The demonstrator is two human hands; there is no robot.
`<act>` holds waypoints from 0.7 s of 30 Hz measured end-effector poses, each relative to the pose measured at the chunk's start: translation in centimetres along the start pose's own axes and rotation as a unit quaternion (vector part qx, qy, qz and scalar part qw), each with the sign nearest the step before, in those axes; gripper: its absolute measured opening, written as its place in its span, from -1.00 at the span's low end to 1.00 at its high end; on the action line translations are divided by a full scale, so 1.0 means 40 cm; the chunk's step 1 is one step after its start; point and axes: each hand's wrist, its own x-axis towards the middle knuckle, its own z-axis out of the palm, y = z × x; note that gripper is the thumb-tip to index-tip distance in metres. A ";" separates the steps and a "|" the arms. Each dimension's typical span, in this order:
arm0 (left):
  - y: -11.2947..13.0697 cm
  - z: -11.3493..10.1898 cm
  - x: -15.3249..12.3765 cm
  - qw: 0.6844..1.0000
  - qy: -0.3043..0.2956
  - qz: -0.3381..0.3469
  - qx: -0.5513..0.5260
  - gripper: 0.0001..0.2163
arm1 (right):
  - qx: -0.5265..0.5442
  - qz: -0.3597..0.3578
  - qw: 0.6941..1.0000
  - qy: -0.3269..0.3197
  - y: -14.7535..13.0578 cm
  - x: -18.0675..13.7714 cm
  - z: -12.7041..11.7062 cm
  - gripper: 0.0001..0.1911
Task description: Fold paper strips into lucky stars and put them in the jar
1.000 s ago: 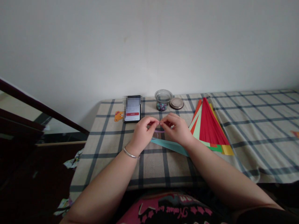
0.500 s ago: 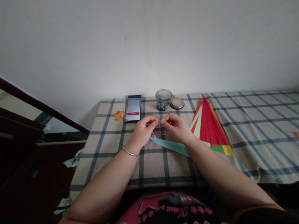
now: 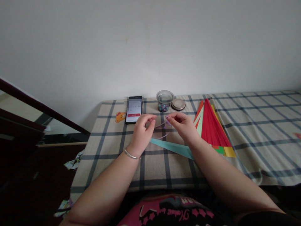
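Observation:
My right hand (image 3: 182, 125) pinches a thin purple paper strip (image 3: 167, 123) between thumb and fingertips. A narrow length of that strip reaches left toward my left hand (image 3: 144, 128), and a curved part lies lower, above the tablecloth. The thumb and index finger of my left hand stand apart, with nothing visible between their tips; its other fingers are partly hidden. Below both hands, a light blue paper strip (image 3: 172, 148) lies slanting across the cloth, its right end passing under my right forearm.
A phone (image 3: 134, 110) lies beside an orange bear-shaped piece (image 3: 120, 117). Near the wall stand a clear tub (image 3: 165, 99) with small colourful pieces inside and a round lid (image 3: 178, 104). Fanned red, orange, green and yellow strips (image 3: 213, 125) lie right on the checked tablecloth (image 3: 105, 166).
My hands have moved apart from their meeting point. The purple loop that hung beside my left hand is now up at my right fingertips, and my left fingers have opened.

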 end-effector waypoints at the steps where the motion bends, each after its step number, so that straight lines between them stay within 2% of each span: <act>1: 0.006 -0.002 0.000 1.000 -0.004 0.005 -0.004 -0.87 | 0.005 0.000 1.000 -0.002 -0.002 -0.001 0.000 -0.71; 5: 0.031 -0.003 -0.005 0.997 -0.068 0.023 -0.028 -0.87 | 0.007 -0.004 1.000 0.003 -0.005 -0.007 0.001 -0.71; 7: 0.041 -0.002 -0.009 0.992 -0.112 0.030 -0.045 -0.80 | 0.009 -0.001 1.000 0.008 -0.005 -0.010 0.003 -0.71; 11: 0.052 0.001 -0.018 0.985 -0.160 0.059 -0.014 -0.66 | 0.020 0.003 1.000 0.016 -0.008 -0.012 0.007 -0.72; 16: 0.052 0.002 -0.024 0.977 -0.185 0.087 0.055 -0.63 | 0.030 0.009 0.999 0.018 -0.007 -0.011 0.014 -0.68; 21: 0.049 0.005 -0.025 0.979 -0.164 0.092 0.075 -0.82 | 0.043 0.017 0.999 -0.001 0.001 -0.012 0.020 -0.64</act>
